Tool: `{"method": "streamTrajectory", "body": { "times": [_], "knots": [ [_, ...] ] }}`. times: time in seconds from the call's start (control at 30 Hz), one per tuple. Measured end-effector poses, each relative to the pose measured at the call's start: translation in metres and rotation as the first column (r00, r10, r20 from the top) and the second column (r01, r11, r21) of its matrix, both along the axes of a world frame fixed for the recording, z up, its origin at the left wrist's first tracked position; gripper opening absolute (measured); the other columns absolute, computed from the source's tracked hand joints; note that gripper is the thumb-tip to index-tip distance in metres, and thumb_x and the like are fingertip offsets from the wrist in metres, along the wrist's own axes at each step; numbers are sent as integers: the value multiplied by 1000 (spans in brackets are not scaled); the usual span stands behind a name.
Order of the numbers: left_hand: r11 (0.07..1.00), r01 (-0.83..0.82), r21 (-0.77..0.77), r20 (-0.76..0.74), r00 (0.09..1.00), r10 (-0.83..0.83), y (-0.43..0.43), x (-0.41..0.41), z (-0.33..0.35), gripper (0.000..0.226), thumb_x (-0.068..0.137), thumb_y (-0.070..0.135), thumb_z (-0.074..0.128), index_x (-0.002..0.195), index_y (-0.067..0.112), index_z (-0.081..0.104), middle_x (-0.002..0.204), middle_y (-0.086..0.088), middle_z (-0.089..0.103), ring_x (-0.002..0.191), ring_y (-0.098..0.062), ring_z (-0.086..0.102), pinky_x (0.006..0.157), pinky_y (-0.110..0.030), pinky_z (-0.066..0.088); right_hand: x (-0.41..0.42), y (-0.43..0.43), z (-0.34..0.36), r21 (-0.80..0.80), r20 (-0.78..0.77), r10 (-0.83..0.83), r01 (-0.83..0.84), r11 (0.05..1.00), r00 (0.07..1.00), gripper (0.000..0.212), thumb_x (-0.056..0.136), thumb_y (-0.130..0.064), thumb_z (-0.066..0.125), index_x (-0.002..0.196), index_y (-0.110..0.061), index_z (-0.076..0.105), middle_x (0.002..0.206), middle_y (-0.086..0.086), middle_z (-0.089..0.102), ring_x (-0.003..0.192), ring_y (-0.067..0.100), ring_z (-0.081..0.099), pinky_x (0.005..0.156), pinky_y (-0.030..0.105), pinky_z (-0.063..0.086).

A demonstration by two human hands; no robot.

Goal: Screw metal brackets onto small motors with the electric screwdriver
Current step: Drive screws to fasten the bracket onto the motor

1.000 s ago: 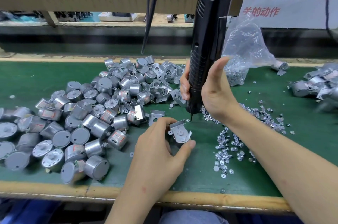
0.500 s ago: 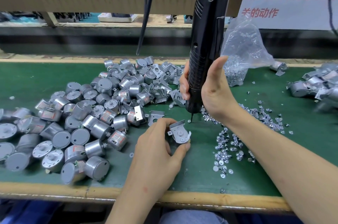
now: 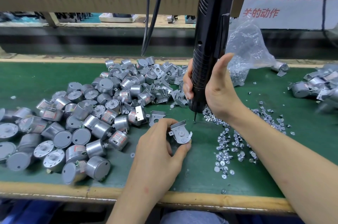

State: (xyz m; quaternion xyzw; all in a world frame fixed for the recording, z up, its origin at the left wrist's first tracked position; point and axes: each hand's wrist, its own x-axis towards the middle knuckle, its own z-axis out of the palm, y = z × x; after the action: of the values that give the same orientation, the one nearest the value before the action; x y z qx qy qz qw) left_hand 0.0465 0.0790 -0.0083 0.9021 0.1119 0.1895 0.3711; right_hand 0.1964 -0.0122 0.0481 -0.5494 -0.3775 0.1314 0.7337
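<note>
**Bracketed motor held beside the screwdriver's bit**

Head view: the black electric screwdriver (image 3: pixel 210 41) stands nearly upright over the green desk (image 3: pixel 274 169). The right hand (image 3: pixel 219 94) grips its ribbed lower barrel, with the fingers (image 3: pixel 187 86) wrapped round the far side and the thumb straight up along the near side. Its bit (image 3: pixel 195 117) points down close to the mat. Whether the tip touches a screw there I cannot tell.

Just below and left of the bit, and apart from it, the left hand (image 3: pixel 157 152) pinches a small motor with a metal bracket (image 3: pixel 180 134) between its curled fingertips and thumb. The bracket's face is turned up.

Left of the screwdriver lies a big pile of bare silver motors (image 3: pixel 82 123). Loose brackets (image 3: pixel 164 85) are heaped just beside the barrel, and one bracket (image 3: pixel 155 117) lies alone near the left hand. Screws (image 3: pixel 230 147) are scattered below and right of the screwdriver. Behind it on the right sits a clear plastic bag of screws (image 3: pixel 245 55). Far to the right is a blurred cluster of motors with brackets (image 3: pixel 314 85).
</note>
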Motion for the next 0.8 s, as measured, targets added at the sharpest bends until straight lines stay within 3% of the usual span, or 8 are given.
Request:
{"method": "streamTrajectory", "body": {
  "times": [0.1,0.3,0.6,0.8],
  "knots": [
    [1000,-5,-3,7,1000,5,0,0,0,35,79,36,78,103,41,54,69,26,52,70,-2,55,62,-7,35,0,0,-1,1,2,-3,3,1000,1000,72,65,-92,36,76,-25,59,61,0,56,50,20,50,55,34,46],
    [1000,0,-11,9,1000,0,0,0,0,34,78,35,79,103,39,55,72,31,52,68,-3,55,60,-7,34,0,1,-1,11,-1,-1,1,1000,1000,72,64,-95,39,75,-27,60,60,0,56,49,21,50,55,34,45],
    [1000,16,-8,7,1000,-16,1,0,0,36,79,35,78,106,41,56,66,18,51,71,-3,56,61,-7,34,-1,-1,2,-14,-9,-8,7,1000,1000,72,66,-93,41,80,-24,60,63,1,58,52,21,52,56,35,46],
    [999,16,-35,3,1000,-16,3,0,1,38,77,30,82,106,39,59,69,23,56,69,-1,57,62,-5,36,-9,0,19,109,0,36,-36,993,999,68,71,-86,44,84,-22,62,64,0,58,51,21,52,55,33,47]
  ]
}}
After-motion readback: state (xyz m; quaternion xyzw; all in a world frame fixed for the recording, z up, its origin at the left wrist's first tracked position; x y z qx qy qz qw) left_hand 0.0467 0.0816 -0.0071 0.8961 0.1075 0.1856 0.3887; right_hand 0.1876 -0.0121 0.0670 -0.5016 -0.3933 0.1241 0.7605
